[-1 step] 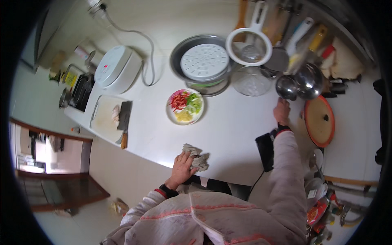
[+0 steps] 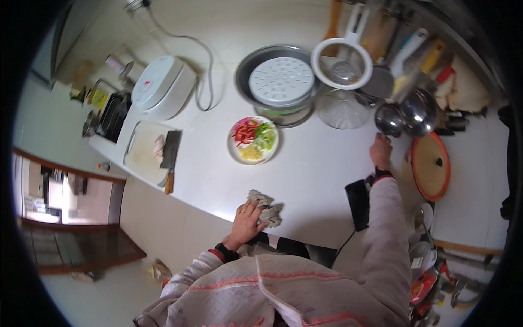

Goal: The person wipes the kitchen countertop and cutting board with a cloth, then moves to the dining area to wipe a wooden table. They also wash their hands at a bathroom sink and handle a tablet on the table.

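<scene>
My left hand (image 2: 245, 223) presses on a crumpled grey cloth (image 2: 271, 216) near the counter's front edge, fingers curved over it. Out to the right, my right hand (image 2: 381, 151) has its fingers drawn together at the lower rim of a small round steel bowl or ladle (image 2: 388, 120). Whether they grip that rim is hard to make out. A larger steel bowl (image 2: 419, 113) shines just beside it. Ahead of my left hand sits a plate (image 2: 234, 155) with chopped red, green and pale yellow ingredients in separate heaps.
At left, a cleaver (image 2: 171, 155) lies by pale meat (image 2: 158, 147) on a cutting board (image 2: 143, 143). Behind stand a white rice cooker (image 2: 162, 90) and a grey basin (image 2: 245, 65). A black device (image 2: 357, 204) lies by my right forearm; an orange-rimmed lid (image 2: 430, 177) is farther right.
The whole view has shifted slightly. My left hand stays on the cloth and my right hand stays by the small steel piece, with no clear movement of either.
</scene>
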{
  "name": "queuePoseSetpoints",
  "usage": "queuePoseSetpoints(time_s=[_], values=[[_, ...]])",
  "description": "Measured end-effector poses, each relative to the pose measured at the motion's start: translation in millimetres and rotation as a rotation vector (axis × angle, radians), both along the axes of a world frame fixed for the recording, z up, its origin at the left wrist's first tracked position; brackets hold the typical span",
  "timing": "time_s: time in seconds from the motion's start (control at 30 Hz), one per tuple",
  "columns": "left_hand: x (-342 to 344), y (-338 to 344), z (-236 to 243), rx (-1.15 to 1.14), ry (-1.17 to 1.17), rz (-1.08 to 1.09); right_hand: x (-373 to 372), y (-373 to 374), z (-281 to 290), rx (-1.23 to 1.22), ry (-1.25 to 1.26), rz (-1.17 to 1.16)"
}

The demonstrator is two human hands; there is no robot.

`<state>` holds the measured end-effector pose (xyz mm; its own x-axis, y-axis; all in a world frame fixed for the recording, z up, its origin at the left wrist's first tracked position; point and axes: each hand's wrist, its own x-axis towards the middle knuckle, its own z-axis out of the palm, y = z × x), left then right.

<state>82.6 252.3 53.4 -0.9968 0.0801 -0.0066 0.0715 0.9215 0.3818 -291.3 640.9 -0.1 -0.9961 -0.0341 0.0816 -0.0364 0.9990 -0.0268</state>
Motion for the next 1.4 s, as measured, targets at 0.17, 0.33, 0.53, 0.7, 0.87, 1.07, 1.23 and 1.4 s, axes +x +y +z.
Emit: queuePoseSetpoints(time_s=[0.17, 0.33, 0.53, 0.7, 0.87, 1.07, 1.23, 1.4], values=[[-3.8, -5.2, 3.3, 0.036, 0.032, -0.01, 10.4, -30.6, 15.4, 0.08, -0.099, 0.114], [-23.0, -14.9, -0.1, 0.121, 0.061, 0.03, 61.0, -83.6, 7.7, 0.089, 0.003, 0.301], [-41.7, -43.8, -10.0, 0.167, 0.15, -0.018, 177.7, -143.1, 20.2, -0.053, -0.129, 0.344], [-46.7, -67.9, -19.9, 0.2, 0.201, -0.174, 309.2, -153.5, 34.8, -0.209, -0.056, 0.46], [-51.0, -76.7, -30.1, 0.271, 0.166, -0.237, 408.5, -162.2, 72.4, -0.531, -0.48, 0.208], [-52.9, -78.2, -29.3, 0.313, 0.145, -0.258, 405.7, -162.1, 69.0, -0.918, -0.128, -0.219], [-47.6, -78.0, -32.6, 0.318, 0.208, -0.242, 402.9, -196.5, 33.0, -0.689, 0.028, 0.191], [-46.4, -62.9, -44.7, 0.334, 0.204, -0.187, 468.5, -213.1, 54.6, -0.975, -0.683, 0.017]])
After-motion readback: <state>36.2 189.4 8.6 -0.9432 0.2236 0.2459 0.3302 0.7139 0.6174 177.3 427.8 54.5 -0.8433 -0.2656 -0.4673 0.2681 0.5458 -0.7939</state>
